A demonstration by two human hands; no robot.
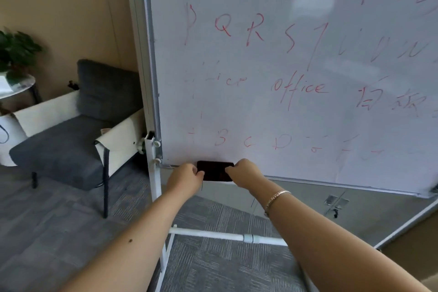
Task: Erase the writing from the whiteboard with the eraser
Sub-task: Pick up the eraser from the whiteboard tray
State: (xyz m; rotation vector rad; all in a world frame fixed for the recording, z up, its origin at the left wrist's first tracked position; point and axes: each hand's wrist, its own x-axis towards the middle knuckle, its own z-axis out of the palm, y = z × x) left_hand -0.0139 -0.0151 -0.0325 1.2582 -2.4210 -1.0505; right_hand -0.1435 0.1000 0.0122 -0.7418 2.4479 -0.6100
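Both hands pinch the dark eraser (pixel 215 170) at the whiteboard's (pixel 308 106) near bottom-left edge, my left hand (pixel 187 176) on its left end, right hand (pixel 241 173) on its right; it looks light and stiff, best gripped by its short ends.
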